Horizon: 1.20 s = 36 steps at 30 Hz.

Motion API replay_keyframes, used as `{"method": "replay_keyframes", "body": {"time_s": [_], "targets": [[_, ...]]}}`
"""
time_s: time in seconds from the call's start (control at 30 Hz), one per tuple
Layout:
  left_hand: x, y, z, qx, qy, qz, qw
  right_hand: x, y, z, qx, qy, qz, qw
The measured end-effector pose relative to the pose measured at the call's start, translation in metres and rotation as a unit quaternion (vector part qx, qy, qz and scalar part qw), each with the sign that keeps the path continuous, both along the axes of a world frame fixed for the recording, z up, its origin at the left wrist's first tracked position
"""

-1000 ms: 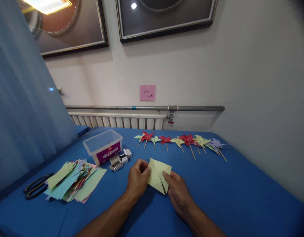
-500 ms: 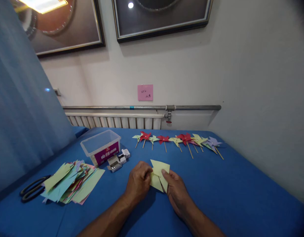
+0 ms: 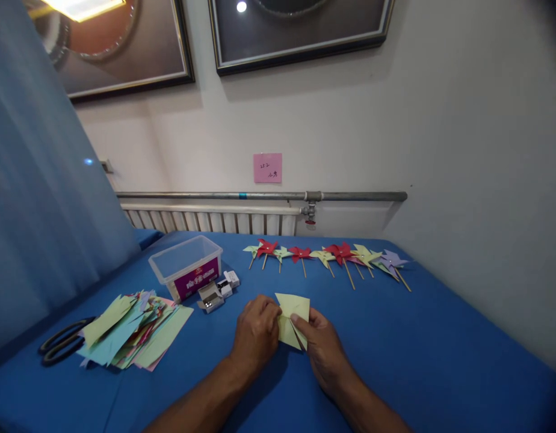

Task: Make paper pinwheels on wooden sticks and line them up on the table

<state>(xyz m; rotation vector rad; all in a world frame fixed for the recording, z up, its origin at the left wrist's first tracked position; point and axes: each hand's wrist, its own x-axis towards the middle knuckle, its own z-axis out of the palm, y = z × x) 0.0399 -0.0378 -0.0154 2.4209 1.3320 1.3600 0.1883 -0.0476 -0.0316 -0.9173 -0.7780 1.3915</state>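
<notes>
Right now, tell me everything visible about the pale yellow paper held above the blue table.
The pale yellow paper looks thin, with an open slit running from near its middle to its lower edge. It is held face toward the camera above the blue table. The left grip holds and hides its left edge; the right grip pinches its right side, thumb on the near face.

Bare left grip [image 3: 259, 328] and right grip [image 3: 324, 344], uncovered wrists [image 3: 236, 362], forearms [image 3: 194, 402]

The sheet [image 3: 296, 304] is matt paper, the tub [image 3: 190, 270] plastic.
</notes>
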Motion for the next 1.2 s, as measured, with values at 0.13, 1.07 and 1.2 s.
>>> {"method": "replay_keyframes", "body": {"time_s": [0.13,1.07,1.2], "targets": [[0.0,-0.005,0.004,-0.013,0.006,-0.011,1.0,0.001,0.004,-0.001,0.011,-0.021,-0.017,1.0],[0.008,0.015,0.004,-0.465,-0.434,-0.054,0.77,0.001,-0.001,0.006,0.061,-0.147,-0.005,0.987],[0.009,0.015,0.0,-0.456,-0.432,-0.045,0.777,0.0,-0.001,0.005,0.051,-0.123,0.006,0.991]]}}
